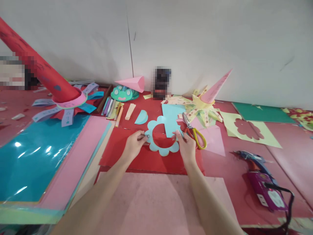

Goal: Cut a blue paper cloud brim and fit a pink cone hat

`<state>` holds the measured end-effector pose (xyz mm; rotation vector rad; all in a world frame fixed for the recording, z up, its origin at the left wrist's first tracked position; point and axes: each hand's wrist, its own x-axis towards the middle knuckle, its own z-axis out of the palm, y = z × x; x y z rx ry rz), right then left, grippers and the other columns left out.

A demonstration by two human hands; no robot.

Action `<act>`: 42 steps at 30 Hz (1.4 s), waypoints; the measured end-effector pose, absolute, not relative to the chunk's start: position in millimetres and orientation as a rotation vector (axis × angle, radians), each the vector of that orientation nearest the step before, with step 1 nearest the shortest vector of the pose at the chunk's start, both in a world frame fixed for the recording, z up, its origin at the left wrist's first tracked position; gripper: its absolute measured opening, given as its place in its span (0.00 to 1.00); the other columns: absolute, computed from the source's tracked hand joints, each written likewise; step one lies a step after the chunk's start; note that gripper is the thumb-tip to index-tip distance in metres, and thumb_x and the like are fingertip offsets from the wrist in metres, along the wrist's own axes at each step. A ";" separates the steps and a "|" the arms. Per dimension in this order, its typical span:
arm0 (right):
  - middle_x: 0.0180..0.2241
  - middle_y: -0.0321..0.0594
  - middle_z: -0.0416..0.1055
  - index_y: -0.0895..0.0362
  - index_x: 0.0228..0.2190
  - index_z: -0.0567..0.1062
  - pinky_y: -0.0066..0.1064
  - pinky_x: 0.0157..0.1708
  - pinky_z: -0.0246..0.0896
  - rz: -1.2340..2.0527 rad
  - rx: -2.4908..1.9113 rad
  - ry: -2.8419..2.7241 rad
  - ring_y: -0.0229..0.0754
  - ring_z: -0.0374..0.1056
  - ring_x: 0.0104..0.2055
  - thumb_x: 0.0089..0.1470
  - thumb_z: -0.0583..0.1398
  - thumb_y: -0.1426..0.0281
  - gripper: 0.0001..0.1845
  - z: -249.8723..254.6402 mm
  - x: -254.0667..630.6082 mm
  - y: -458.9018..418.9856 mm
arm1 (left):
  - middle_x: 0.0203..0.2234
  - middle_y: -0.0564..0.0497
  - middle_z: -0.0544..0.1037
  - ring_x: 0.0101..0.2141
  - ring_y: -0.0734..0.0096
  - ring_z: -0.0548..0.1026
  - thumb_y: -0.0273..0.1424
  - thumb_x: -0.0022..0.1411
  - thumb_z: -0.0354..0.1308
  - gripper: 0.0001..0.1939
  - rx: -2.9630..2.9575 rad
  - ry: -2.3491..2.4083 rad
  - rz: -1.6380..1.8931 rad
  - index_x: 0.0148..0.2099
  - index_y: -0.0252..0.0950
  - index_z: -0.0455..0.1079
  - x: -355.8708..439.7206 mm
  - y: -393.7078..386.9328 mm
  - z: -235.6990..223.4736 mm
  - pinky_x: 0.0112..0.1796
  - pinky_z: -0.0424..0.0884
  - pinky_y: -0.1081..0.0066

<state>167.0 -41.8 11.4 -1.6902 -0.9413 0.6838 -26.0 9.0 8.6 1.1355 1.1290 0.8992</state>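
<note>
A light-blue scalloped paper ring [163, 151] with a round hole is held over a red sheet [144, 163]. My left hand [135, 142] pinches its left edge between thumb and fingers. At the opposite edge, my right hand [186, 142] has its fingers closed on the ring. A light-blue paper piece [174, 114] shows behind the ring's right side, partly within the hole. Beside my right hand lie scissors [200, 140] with a yellow handle loop; the other loop is partly hidden. A folded light-blue paper piece [141, 117] rests beyond the ring, to the left.
Left are a tall red paper cone [58, 86] and wrapped blue sheets [46, 156]. Markers [107, 107] and a green frog cutout [122, 94] lie at the back. A pink cone [215, 89] stands right, near yellow paper [271, 135], a glue gun [251, 156] and a purple corded box [265, 191].
</note>
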 end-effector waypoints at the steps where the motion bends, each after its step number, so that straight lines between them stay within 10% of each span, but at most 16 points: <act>1: 0.27 0.41 0.77 0.59 0.32 0.81 0.32 0.33 0.63 0.680 -1.690 -0.949 0.43 0.70 0.32 0.52 0.57 0.52 0.23 11.0 167.7 -41.6 | 0.23 0.54 0.78 0.27 0.66 0.79 0.39 0.45 0.65 0.14 1.138 1.132 0.898 0.29 0.37 0.67 -26.1 8.9 8.5 0.32 0.77 0.65; 42: 0.20 0.36 0.70 0.57 0.27 0.75 0.31 0.29 0.61 0.653 -1.710 -1.058 0.40 0.65 0.25 0.51 0.58 0.53 0.19 11.8 173.8 -41.9 | 0.22 0.56 0.74 0.23 0.69 0.75 0.36 0.54 0.56 0.08 1.388 1.275 0.789 0.36 0.39 0.67 -26.8 1.6 13.3 0.26 0.72 0.71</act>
